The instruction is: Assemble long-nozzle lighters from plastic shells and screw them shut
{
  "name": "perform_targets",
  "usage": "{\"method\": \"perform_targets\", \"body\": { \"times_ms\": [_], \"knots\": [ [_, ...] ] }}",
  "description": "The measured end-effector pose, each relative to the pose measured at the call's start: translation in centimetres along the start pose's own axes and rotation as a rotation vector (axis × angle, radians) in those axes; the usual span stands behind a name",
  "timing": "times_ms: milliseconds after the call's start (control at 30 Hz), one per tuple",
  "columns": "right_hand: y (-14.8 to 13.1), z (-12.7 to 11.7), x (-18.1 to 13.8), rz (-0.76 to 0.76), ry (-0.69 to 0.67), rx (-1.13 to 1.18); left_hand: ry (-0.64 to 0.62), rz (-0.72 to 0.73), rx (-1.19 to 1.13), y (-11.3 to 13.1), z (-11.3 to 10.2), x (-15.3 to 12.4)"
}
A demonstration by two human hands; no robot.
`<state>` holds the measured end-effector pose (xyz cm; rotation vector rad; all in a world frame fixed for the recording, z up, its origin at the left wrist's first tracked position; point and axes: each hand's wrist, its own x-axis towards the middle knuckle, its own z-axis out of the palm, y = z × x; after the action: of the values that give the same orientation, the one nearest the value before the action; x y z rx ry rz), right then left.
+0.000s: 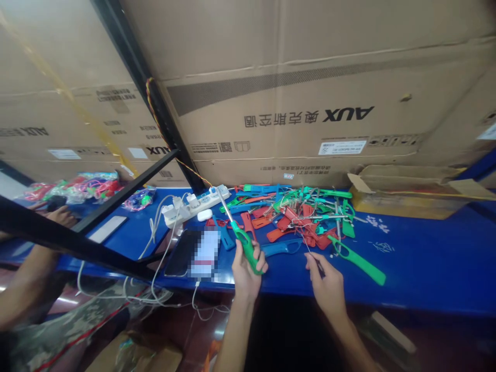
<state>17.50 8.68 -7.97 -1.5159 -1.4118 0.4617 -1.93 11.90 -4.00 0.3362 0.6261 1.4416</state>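
My left hand (pixel 247 269) is closed around a green-handled lighter-like tool (pixel 243 241) whose thin metal rod points up and left toward the power strip. My right hand (pixel 326 281) pinches a thin wire or small dark piece (pixel 314 261) near the table's front edge. Just beyond both hands lies a pile of several red, green and blue plastic handles with metal rods (pixel 298 214) on the blue table (pixel 426 258). One green handle (pixel 358 262) lies apart, right of my right hand.
A phone (pixel 194 253) lies left of my left hand, cabled to a white power strip (pixel 196 205). Large cardboard boxes (pixel 310 93) wall the back. An open flat carton (pixel 411 194) sits at right. Another person's arm (pixel 34 268) and colourful bags (pixel 83 187) are at left.
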Motion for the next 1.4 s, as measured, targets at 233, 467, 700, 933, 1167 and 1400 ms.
{"method": "perform_targets", "body": {
  "times_ms": [233, 467, 700, 933, 1167, 1400],
  "knots": [
    [0.1, 0.1, 0.0, -0.024, -0.002, 0.003, -0.012, -0.053, 0.062, -0.7, -0.2, 0.2],
    [0.0, 0.1, 0.0, -0.043, -0.017, -0.009, -0.001, -0.101, 0.073, -1.0, -0.8, 0.4],
    [-0.3, 0.1, 0.1, -0.042, -0.028, -0.025, -0.035, -0.158, 0.051, -0.4, -0.7, 0.6],
    [-0.4, 0.2, 0.1, -0.033, -0.052, -0.037, -0.007, -0.154, 0.033, -0.6, -0.7, 0.7],
    [-0.1, 0.4, 0.2, -0.015, -0.058, -0.006, 0.009, -0.152, 0.033, -0.7, -1.2, 0.9],
    [-1.6, 0.4, 0.2, 0.004, -0.064, 0.052, -0.007, -0.087, 0.046, -1.2, -0.8, 1.3]
  ]
}}
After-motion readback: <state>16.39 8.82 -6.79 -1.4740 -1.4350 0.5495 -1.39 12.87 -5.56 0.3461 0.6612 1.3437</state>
